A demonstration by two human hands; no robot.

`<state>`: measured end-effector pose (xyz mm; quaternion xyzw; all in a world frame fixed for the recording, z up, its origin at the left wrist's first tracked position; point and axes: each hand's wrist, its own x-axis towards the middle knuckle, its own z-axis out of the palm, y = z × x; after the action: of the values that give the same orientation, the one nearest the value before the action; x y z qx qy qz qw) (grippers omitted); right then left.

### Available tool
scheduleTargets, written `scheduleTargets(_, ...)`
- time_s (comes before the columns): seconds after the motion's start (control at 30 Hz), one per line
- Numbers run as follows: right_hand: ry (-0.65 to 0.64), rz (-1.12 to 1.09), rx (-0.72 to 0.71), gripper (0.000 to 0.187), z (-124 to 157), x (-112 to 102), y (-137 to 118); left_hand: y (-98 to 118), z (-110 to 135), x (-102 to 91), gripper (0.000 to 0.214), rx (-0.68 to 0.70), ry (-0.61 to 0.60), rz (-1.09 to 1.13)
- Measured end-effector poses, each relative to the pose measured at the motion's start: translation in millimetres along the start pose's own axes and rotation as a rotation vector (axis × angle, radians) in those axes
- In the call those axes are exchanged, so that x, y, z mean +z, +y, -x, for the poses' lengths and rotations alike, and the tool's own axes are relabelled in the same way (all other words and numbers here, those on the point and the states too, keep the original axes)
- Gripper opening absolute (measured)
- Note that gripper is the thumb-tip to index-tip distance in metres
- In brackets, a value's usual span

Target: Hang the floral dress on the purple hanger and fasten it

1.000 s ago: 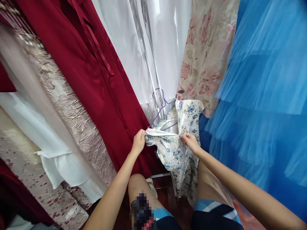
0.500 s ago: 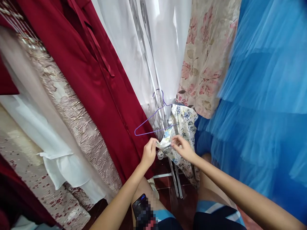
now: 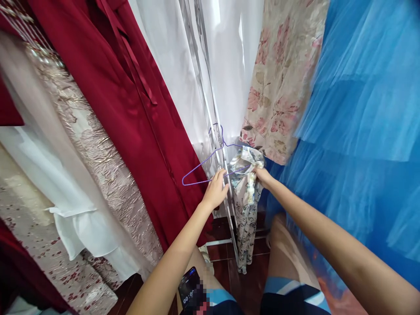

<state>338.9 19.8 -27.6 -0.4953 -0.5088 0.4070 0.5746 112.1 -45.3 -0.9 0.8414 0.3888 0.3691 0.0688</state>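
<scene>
A purple wire hanger (image 3: 201,166) is hooked on the metal rack. From its right arm hangs a white floral garment (image 3: 246,218) with blue and yellow flowers, its lower part dangling close to the floor. My right hand (image 3: 262,176) is closed on the garment's upper cloth near the hanger's right end; its fingertips are partly hidden by fabric. My left hand (image 3: 216,190) is at the hanger's lower bar, left of the garment, fingers stretched and thumb apart. No cloth shows in it.
A dark red garment (image 3: 131,131) hangs left, white fabric (image 3: 164,48) behind the metal rack (image 3: 210,92). A pink-flowered dress (image 3: 278,87) and a blue tulle dress (image 3: 354,118) hang right. A phone (image 3: 190,286) lies on my thigh above the dark tiled floor.
My left hand has released the cloth and moved up and right to the hanger. My right hand has moved up and right with the fabric, and the garment now hangs longer and narrower.
</scene>
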Motion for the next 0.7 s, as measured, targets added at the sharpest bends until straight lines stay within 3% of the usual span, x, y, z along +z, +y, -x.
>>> scheduleTargets(0.1, 0.043, 0.057, 0.104, 0.014, -3, -26, 7, -14, 3, -7.7, 0.036, 0.01, -0.013, -0.047)
scheduleTargets(0.17, 0.004, 0.096, 0.146, 0.013, 7, -38, 12, -17, 7, -13.6, 0.032, 0.045, 0.012, -0.05)
scheduleTargets(0.27, -0.14, 0.131, 0.157, 0.01, 28, -43, 11, -16, 19, -17.4, 0.03, 0.14, 0.047, -0.03)
scheduleTargets(0.37, -0.361, 0.087, 0.165, 0.005, 48, -35, -9, -7, 37, -10.2, 0.035, 0.211, 0.026, 0.015)
scheduleTargets(0.47, -0.602, -0.044, 0.152, 0.012, 66, -25, -46, 7, 51, 8.0, 0.054, 0.106, -0.036, 0.141)
scheduleTargets(0.53, -0.726, -0.064, 0.07, 0.017, 74, -21, -73, 16, 55, 22.4, 0.071, -0.006, -0.08, 0.302)
scheduleTargets(0.57, -0.773, -0.042, 0.025, 0.019, 76, -21, -85, 19, 56, 28.7, 0.069, -0.06, -0.121, 0.396)
scheduleTargets(0.63, -0.792, 0.021, -0.065, 0.021, 76, -24, -102, 21, 57, 36.3, 0.041, -0.169, -0.238, 0.557)
scheduleTargets(0.7, -0.701, 0.081, -0.163, 0.02, 70, -31, -109, 19, 59, 34.3, 0.027, -0.279, -0.315, 0.645)
